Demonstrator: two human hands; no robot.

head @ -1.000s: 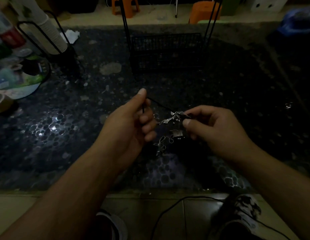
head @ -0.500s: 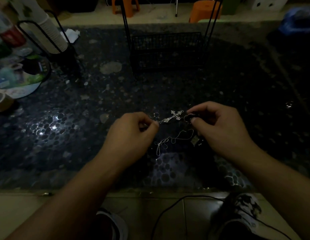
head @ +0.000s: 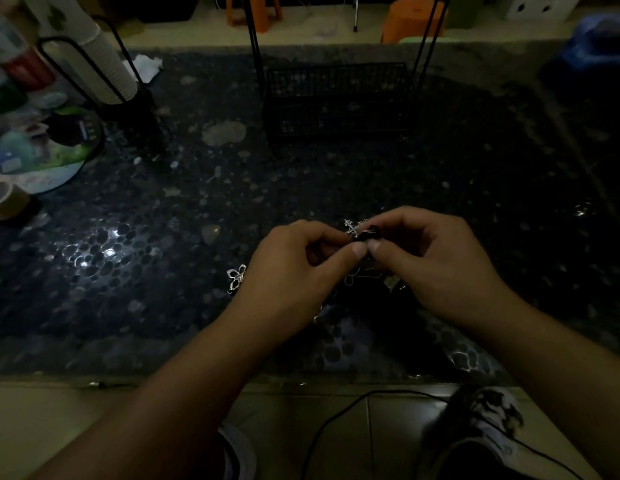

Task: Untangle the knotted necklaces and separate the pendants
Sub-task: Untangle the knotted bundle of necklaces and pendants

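In the head view, at centre frame, the left hand (head: 294, 268) and right hand (head: 436, 261) are meeting thumb to thumb, both pinching the knotted necklaces (head: 362, 232) above the dark pebbled surface (head: 145, 271). A silver flower pendant (head: 236, 277) is hanging just left of the left hand.

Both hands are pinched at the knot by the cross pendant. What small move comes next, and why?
Probably ease the hands apart slightly: left hand and right hand pinch the tangle beside the cross pendant, and thin chain loops beneath.
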